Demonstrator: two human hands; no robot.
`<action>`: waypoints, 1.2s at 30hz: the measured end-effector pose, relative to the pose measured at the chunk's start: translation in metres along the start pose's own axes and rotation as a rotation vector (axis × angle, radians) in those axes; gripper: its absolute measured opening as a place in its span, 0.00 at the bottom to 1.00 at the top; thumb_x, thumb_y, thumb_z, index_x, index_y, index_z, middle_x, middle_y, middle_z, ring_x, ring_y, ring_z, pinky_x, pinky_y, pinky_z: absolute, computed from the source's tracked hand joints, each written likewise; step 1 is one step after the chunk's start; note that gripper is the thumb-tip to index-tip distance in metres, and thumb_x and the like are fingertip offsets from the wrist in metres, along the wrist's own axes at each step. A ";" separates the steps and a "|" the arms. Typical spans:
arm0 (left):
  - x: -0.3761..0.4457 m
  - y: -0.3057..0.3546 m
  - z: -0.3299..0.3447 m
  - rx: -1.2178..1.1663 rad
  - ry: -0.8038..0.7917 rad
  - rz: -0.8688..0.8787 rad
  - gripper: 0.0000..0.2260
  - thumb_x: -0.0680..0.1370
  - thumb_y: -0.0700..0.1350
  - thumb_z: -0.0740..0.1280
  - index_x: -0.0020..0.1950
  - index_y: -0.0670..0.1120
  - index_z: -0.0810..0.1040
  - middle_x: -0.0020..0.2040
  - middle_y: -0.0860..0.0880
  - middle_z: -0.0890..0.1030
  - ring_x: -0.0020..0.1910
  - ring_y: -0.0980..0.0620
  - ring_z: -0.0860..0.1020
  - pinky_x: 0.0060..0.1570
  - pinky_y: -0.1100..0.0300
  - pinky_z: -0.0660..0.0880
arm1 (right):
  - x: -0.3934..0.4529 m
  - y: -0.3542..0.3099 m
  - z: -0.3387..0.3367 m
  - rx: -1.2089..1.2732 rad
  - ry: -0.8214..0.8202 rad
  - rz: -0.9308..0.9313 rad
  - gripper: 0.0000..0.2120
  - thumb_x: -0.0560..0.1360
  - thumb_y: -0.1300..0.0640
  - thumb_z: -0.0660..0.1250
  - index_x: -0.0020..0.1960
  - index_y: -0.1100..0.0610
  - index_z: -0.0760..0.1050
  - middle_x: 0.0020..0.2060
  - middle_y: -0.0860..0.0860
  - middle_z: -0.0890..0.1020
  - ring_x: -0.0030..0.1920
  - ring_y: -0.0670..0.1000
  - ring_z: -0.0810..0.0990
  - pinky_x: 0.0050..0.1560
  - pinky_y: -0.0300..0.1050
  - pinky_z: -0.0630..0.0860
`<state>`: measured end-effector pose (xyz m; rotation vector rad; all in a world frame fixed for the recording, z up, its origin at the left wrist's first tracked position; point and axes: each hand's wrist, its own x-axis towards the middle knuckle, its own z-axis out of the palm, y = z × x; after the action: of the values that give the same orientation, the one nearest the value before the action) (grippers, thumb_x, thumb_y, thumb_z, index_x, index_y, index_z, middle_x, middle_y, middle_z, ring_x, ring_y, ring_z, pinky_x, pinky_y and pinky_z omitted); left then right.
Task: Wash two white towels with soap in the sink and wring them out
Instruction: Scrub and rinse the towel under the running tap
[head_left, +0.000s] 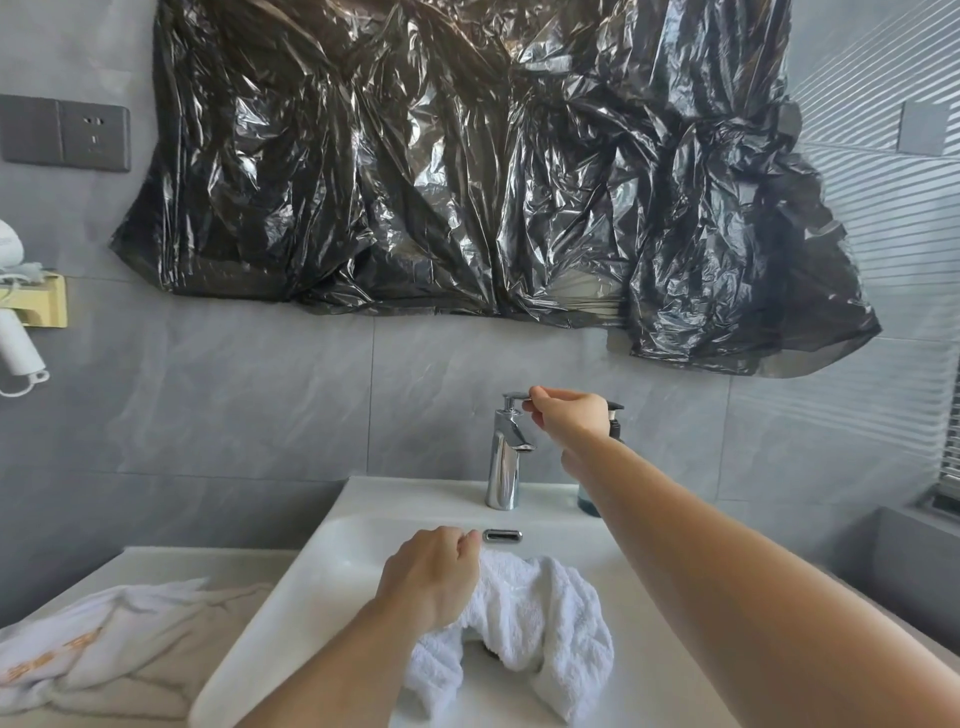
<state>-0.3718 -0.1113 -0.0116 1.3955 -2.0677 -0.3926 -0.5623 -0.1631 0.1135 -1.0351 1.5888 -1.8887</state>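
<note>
A bathroom: a white basin (332, 551) with a chrome tap (506, 457) stands against grey wall tiles (249, 395). A hair dryer (15, 338) hangs far left, a soap dispenser (614, 415) right of the tap.

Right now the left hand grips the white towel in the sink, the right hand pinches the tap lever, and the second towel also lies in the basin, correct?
Not quite. In the head view the second towel lies on the counter left of the sink, not in the basin. The left hand does grip the white towel; the right hand pinches the tap lever.
</note>
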 end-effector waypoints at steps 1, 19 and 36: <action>0.000 0.000 0.000 -0.001 -0.005 0.000 0.20 0.86 0.54 0.51 0.37 0.47 0.65 0.35 0.51 0.74 0.37 0.48 0.70 0.41 0.51 0.67 | 0.001 -0.001 0.000 0.018 -0.006 0.012 0.05 0.75 0.52 0.76 0.43 0.52 0.87 0.36 0.47 0.88 0.45 0.48 0.88 0.58 0.47 0.83; 0.005 0.000 0.003 0.058 -0.006 0.012 0.18 0.85 0.52 0.51 0.38 0.47 0.64 0.35 0.51 0.73 0.35 0.48 0.68 0.38 0.52 0.66 | 0.016 -0.006 0.012 0.150 -0.032 0.131 0.08 0.74 0.53 0.77 0.39 0.55 0.84 0.34 0.50 0.87 0.43 0.49 0.88 0.59 0.47 0.82; 0.007 -0.006 0.002 0.033 -0.316 -0.092 0.12 0.79 0.58 0.62 0.51 0.50 0.74 0.61 0.44 0.80 0.57 0.43 0.77 0.49 0.55 0.72 | -0.096 0.088 -0.066 -0.662 -0.231 0.012 0.23 0.81 0.43 0.64 0.71 0.55 0.69 0.63 0.56 0.80 0.59 0.55 0.80 0.61 0.49 0.75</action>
<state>-0.3710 -0.1197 -0.0145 1.5329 -2.2717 -0.6560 -0.5662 -0.0702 0.0011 -1.4325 2.1133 -1.1792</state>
